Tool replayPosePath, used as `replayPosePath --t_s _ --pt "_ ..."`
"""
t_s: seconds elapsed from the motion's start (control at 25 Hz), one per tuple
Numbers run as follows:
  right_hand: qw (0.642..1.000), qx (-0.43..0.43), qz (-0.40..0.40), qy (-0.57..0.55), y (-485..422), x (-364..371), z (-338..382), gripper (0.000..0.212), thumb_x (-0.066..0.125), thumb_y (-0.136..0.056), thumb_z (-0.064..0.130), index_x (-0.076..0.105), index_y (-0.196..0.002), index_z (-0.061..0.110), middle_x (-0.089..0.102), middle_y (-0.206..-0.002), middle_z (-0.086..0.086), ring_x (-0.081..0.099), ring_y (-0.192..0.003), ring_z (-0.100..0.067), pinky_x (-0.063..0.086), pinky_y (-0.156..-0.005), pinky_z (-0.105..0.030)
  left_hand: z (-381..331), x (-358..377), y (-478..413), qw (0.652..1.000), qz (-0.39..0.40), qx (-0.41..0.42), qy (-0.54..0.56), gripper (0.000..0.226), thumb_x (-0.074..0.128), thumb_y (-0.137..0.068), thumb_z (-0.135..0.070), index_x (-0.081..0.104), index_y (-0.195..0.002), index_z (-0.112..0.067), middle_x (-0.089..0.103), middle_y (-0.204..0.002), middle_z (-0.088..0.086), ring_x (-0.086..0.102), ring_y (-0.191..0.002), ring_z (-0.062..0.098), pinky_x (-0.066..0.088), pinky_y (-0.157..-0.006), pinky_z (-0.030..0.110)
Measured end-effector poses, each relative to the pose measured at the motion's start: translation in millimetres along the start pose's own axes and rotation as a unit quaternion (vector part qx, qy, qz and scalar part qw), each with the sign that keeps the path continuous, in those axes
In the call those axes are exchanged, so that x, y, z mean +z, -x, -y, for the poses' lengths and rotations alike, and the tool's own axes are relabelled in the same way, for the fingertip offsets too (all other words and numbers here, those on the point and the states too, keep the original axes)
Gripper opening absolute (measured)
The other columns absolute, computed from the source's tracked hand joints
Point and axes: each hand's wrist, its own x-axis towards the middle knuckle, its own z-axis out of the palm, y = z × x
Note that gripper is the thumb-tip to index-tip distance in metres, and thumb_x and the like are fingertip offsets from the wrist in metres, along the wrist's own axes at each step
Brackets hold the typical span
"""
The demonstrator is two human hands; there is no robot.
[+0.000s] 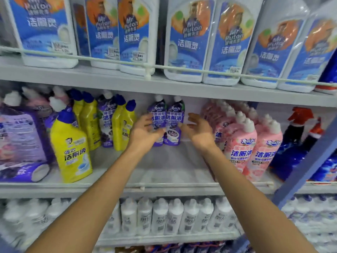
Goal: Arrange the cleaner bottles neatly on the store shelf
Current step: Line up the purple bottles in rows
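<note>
Two purple cleaner bottles with white caps, the left one (157, 114) and the right one (174, 116), stand side by side at the back of the middle shelf (164, 167). My left hand (144, 133) reaches in from the left, its loosely bent fingers lying over the front of the left purple bottle. My right hand (198, 131) is at the right of the pair, fingers relaxed and spread, fingertips at the edge of the right purple bottle. Motion blur hides whether either hand has a real hold.
Yellow bottles with blue caps (73, 143) and more purple ones (106, 121) stand to the left. Pink bottles (240, 143) are packed in rows to the right, then blue spray bottles (295, 143). Large white-and-blue jugs (186, 42) fill the shelf above, white bottles (160, 216) the one below.
</note>
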Motion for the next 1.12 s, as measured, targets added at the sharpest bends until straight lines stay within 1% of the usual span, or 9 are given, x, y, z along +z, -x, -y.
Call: replayPosePath --t_s 0.08,0.24,0.32,0.4,0.52,0.68,0.8,0.96,1.12 --pt "1.000 0.002 -0.020 0.003 -28 6 -3 0.055 0.086 -0.080 0.027 0.062 -0.128 0.014 0.064 -0.108 0.008 0.068 -0.101 -0.017 0.057 -0.092 -0.026 -8 13 -25 1.000 -0.009 0.008 -0.008 0.059 0.085 -0.077 -0.002 0.057 -0.129 -0.005 0.063 -0.110 0.002 0.062 -0.099 0.017 0.054 -0.091 0.032" --pt "1.000 -0.005 -0.015 -0.021 -86 24 -23 0.062 0.088 -0.078 0.025 0.059 -0.130 0.010 0.067 -0.120 -0.006 0.068 -0.111 -0.030 0.057 -0.096 -0.044 -1 34 -78 0.992 -0.080 0.063 -0.069 0.054 0.088 -0.072 -0.010 0.060 -0.118 -0.012 0.062 -0.107 -0.002 0.060 -0.097 0.014 0.051 -0.085 0.027" --pt "1.000 -0.023 -0.017 0.012 -109 36 -35 0.063 0.087 -0.077 0.034 0.060 -0.130 0.013 0.070 -0.124 -0.006 0.067 -0.113 -0.026 0.054 -0.096 -0.034 15 44 -96 0.984 -0.128 0.063 -0.103 0.061 0.088 -0.071 -0.016 0.059 -0.125 -0.009 0.062 -0.110 0.000 0.058 -0.100 0.014 0.047 -0.084 0.025" --pt "0.999 -0.028 -0.023 0.019 -122 45 -43 0.057 0.084 -0.079 0.032 0.060 -0.129 0.018 0.071 -0.118 -0.002 0.067 -0.107 -0.021 0.046 -0.084 -0.019 34 54 -108 0.977 -0.157 0.024 -0.142 0.070 0.089 -0.070 -0.023 0.055 -0.129 -0.007 0.064 -0.117 0.008 0.059 -0.106 0.020 0.044 -0.084 0.024" --pt "0.998 -0.038 -0.043 -0.033 -129 56 -61 0.057 0.085 -0.079 0.027 0.057 -0.128 0.019 0.066 -0.104 0.008 0.064 -0.095 -0.014 0.039 -0.070 -0.004 64 63 -118 0.981 -0.145 -0.008 -0.132 0.063 0.090 -0.066 -0.026 0.059 -0.118 -0.008 0.067 -0.106 0.002 0.066 -0.098 0.021 0.043 -0.073 0.018" --pt "0.998 0.017 0.009 -0.052 -128 73 -82 0.060 0.082 -0.081 0.044 0.055 -0.128 0.017 0.072 -0.116 -0.001 0.068 -0.105 -0.022 0.048 -0.084 -0.023 94 63 -121 0.978 -0.168 -0.044 -0.117 0.066 0.085 -0.055 -0.049 0.061 -0.108 -0.018 0.072 -0.104 0.003 0.072 -0.092 0.022 0.061 -0.080 0.042" --pt "0.998 0.015 0.016 -0.059 -121 72 -86 0.060 0.081 -0.082 0.047 0.054 -0.127 0.019 0.069 -0.107 0.006 0.066 -0.098 -0.016 0.048 -0.084 -0.024 92 63 -106 0.976 -0.174 -0.035 -0.128 0.071 0.085 -0.056 -0.055 0.054 -0.108 -0.018 0.069 -0.107 0.007 0.070 -0.094 0.025 0.061 -0.080 0.044" --pt "0.991 0.010 0.014 -0.131 -112 62 -94 0.046 0.084 -0.081 0.034 0.057 -0.116 0.020 0.071 -0.101 0.008 0.072 -0.093 -0.016 0.056 -0.077 -0.026 77 64 -79 0.977 -0.141 -0.025 -0.156 0.068 0.086 -0.067 -0.053 0.051 -0.114 -0.018 0.074 -0.108 0.003 0.072 -0.096 0.027 0.060 -0.081 0.044" --pt "0.980 -0.012 0.020 -0.198 -85 47 -98 0.043 0.083 -0.083 0.018 0.060 -0.118 0.009 0.076 -0.102 -0.001 0.075 -0.087 -0.012 0.060 -0.071 -0.027 64 59 -47 0.980 -0.107 0.003 -0.170 0.075 0.077 -0.062 -0.065 0.049 -0.117 -0.023 0.074 -0.109 -0.003 0.072 -0.099 0.026 0.059 -0.080 0.045"
